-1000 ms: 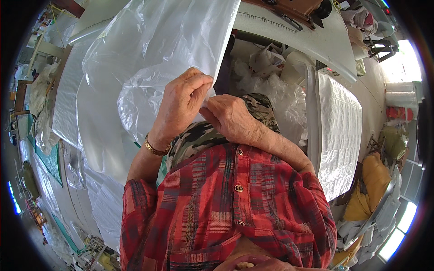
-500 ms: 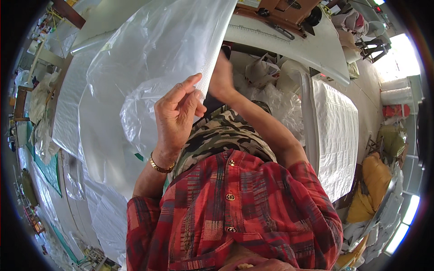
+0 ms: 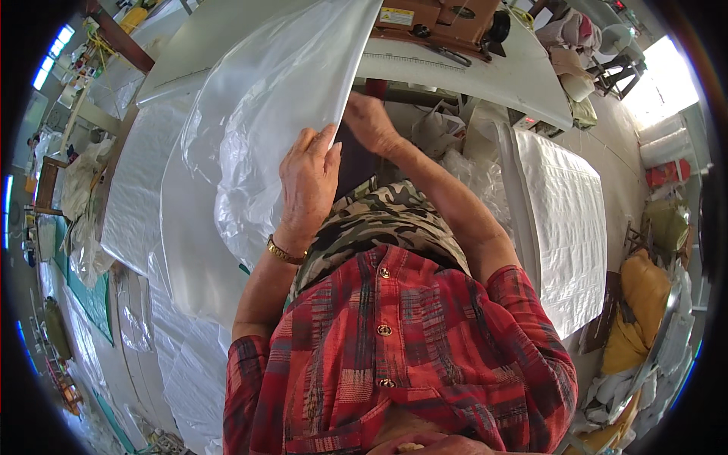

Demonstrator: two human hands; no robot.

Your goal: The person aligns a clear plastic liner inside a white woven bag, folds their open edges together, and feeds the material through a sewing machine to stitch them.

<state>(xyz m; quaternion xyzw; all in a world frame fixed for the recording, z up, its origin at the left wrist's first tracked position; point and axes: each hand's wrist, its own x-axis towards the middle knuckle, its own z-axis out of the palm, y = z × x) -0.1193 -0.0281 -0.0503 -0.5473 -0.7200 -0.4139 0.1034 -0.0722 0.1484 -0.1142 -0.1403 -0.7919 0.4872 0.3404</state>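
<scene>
A large sheet of clear plastic film (image 3: 250, 114) drapes down from the sewing-machine table, with its straight folded edge running toward me. My left hand (image 3: 309, 173) pinches that edge near its lower end, thumb on the near side and fingers bent over it. A gold-coloured watch band circles the left wrist. Just beyond, on the right of the edge, my right hand (image 3: 369, 125) is curled with its fingertips at the film. Those fingertips are partly hidden behind the film's edge.
A brown sewing machine (image 3: 425, 21) stands on the pale table (image 3: 485, 80), which has a ruler strip along it. To my right hangs a stack of white woven sheets (image 3: 565, 220). Crumpled clear plastic (image 3: 478, 174) lies below the table. Farther right is a yellow bundle (image 3: 641, 303).
My right hand has moved left to the film's edge and is no longer blurred. My left hand has closed on the edge and shifted slightly right. The edge has swung left.
</scene>
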